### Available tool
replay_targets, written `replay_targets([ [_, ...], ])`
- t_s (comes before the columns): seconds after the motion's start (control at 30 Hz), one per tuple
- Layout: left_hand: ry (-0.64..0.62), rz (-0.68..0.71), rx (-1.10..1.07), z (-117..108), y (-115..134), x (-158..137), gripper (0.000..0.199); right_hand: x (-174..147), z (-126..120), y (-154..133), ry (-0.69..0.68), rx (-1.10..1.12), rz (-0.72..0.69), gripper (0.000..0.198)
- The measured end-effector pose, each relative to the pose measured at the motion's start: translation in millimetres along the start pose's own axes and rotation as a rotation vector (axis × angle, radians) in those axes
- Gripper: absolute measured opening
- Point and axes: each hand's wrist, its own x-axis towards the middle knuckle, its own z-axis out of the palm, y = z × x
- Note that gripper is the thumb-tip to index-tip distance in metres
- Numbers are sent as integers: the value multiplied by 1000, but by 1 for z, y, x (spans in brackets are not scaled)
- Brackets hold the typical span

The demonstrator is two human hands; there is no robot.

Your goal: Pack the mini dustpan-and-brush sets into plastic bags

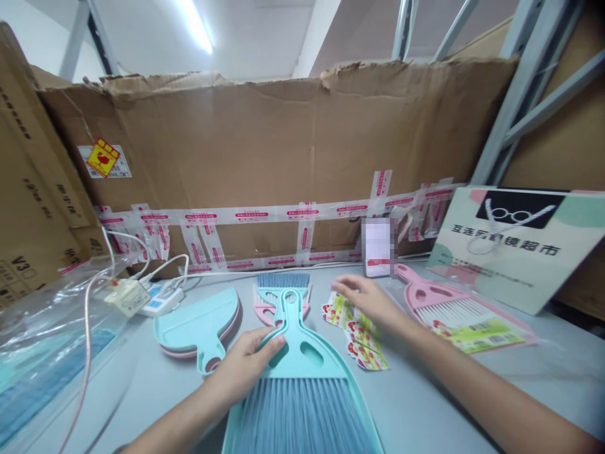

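A turquoise hand brush with blue-grey bristles lies face up in a matching dustpan in front of me. My left hand holds the pair at the left of the handle, thumb on top and the other fingers mostly hidden underneath. My right hand hovers at the upper end of a loose spread of green and yellow printed labels, its fingers stretched out. Nothing shows in it, and whether it touches a label I cannot tell. Behind the handle lies another blue-bristled brush with pink parts under it.
Stacked dustpans, turquoise over pink, lie left. A pink brush set in clear wrapping with a label lies right. A phone leans on a big carton. Cables run by a power strip; clear plastic bags lie far left.
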Motion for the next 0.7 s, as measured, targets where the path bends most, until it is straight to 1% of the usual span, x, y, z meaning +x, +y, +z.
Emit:
replay_targets([
  [0.03,-2,-1,-13,0,0,0,47,10,-12,13,40,-87,29,38],
  [0.1,11,-13,-36,-1,1,1,47,23,-32,36,64,-193,88,44],
  [0.17,29,-29,-50,-2,1,1,48,29,-45,53,39,-247,135,54],
  [0.23,49,-37,-73,-2,0,1,48,30,-51,63,1,-281,160,56],
  [0.37,92,-64,-163,0,-1,0,46,30,-51,65,-54,-265,163,34],
  [0.43,123,-104,-237,2,1,-2,44,31,-51,58,-32,-226,137,28],
  [0.5,121,-165,-314,2,5,-5,42,30,-56,44,20,-192,104,25],
  [0.53,108,-199,-348,2,7,-6,41,27,-60,35,59,-162,85,25],
  [0.6,99,-252,-408,2,11,-8,39,15,-70,12,129,-1,35,31],
  [0.63,110,-269,-436,2,12,-8,39,6,-74,-2,162,197,2,35],
  [0.7,152,-280,-493,1,12,-7,39,-14,-78,-28,130,616,-74,41],
])
